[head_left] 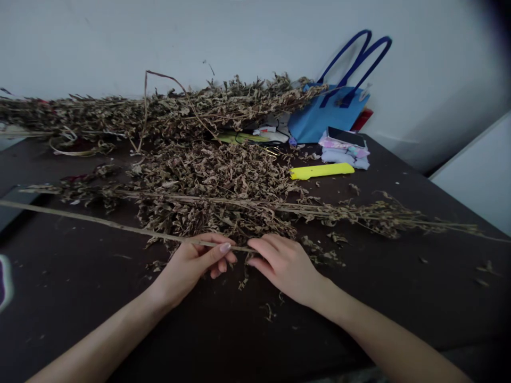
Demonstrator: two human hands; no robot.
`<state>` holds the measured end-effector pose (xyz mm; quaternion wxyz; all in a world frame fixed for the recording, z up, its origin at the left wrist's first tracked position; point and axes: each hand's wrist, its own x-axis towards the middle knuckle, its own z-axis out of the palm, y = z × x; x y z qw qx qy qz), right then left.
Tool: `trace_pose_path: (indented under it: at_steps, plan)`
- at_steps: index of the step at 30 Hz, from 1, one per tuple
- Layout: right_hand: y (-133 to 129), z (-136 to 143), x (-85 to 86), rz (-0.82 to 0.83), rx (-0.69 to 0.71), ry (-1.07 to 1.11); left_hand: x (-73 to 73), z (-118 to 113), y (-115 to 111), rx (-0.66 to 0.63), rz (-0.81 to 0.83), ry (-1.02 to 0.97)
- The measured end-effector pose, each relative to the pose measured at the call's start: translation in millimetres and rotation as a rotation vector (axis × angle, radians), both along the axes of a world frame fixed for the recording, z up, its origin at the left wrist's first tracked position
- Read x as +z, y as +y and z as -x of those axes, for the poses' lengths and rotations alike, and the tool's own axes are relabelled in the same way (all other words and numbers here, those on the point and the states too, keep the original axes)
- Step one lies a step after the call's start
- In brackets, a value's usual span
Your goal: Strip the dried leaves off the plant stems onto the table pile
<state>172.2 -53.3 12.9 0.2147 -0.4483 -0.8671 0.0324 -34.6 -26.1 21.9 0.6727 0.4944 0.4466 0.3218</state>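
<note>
A long dry stem (120, 226) runs from the left edge to my two hands at the table's middle. My left hand (199, 257) pinches it between thumb and fingers. My right hand (283, 261) is closed round the stem's right part, with small leaf bits beneath its fingers. Just beyond my hands lies a heap of crumbled dry leaves (223, 170). Across the heap stretches a leafy dried stalk bundle (327, 211), reaching toward the right edge.
A large bundle of dried plants (167, 109) lies along the wall. Behind at the right are a blue bag (319, 119), a phone (345, 137) on folded cloth (345, 155), and a yellow tool (321, 171). Scissors (273, 151) lie beyond the heap on the dark table (199, 340).
</note>
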Motion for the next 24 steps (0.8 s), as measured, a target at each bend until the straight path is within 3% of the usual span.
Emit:
trace_pose_path:
  at_steps: [8, 17, 24]
  plan:
    - [9.4, -10.2, 9.8, -0.001, -0.052, -0.062, 3.8, 6.5, 8.5, 0.118, -0.036, -0.069]
    - [12.8, -13.2, 8.7, 0.073, -0.046, -0.026, 2.7, 7.6, 8.8, 0.1, -0.018, -0.123]
    - [11.0, -12.5, 6.6, 0.047, -0.054, -0.003, 5.3, 5.8, 8.1, 0.055, -0.095, 0.021]
